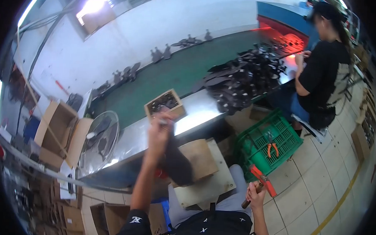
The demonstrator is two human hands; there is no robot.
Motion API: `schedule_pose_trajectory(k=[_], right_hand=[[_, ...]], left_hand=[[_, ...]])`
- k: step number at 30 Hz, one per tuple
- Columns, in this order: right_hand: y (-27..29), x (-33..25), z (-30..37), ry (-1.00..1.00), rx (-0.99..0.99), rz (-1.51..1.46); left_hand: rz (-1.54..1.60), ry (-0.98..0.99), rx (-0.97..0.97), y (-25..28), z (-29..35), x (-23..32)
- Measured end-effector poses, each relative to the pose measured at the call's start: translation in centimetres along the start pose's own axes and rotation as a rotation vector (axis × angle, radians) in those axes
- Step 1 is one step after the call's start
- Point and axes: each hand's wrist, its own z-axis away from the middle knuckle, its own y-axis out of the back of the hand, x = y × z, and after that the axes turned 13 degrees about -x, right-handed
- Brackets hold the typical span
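Note:
My left hand (158, 135) is closed on a dark, sole-shaped piece (178, 165), which hangs down beside the wrist and is blurred by motion. Its fingertips are at the near edge of a small wooden box (180, 110) holding small dark parts too blurred to name. In my right hand (256, 196), low at the right, is a hammer (264, 181) with a red head, gripped by its brown handle. Between my knees stands a pale block (199, 187) with a curved tan pad (199, 158) on top, partly covered by the dark piece.
A large pile of dark sole-shaped pieces (240, 80) lies on the green belt (168, 83) with its metal edge. Orange-handled pliers (272, 147) rest on a green crate (257, 158). A co-worker (324, 64) sits at the right. At left are a fan (101, 139) and cardboard box (55, 126).

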Motion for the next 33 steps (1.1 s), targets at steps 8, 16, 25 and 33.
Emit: schedule_pose_trajectory(k=[8,16,25,33], right_hand=[[-2.2,-0.9,-0.3,0.004,-0.044,0.059],[-1.0,-2.1,0.6,-0.025,-0.068,0.137],[-0.6,-1.9,1.1,-0.097,0.029,0.172],[-7.9,-9.8,-5.2,0.053,-0.285,0.24]], left_hand=[[-0.028,0.241,-0.158,-4.5,5.0,-5.2],[-0.658,0.275,-0.042,4.8,-8.3,-18.8],[-0.511,0.393,0.134,5.1,-9.6,-15.4],[0.672,0.267,0.038,1.0,-1.1,4.7]])
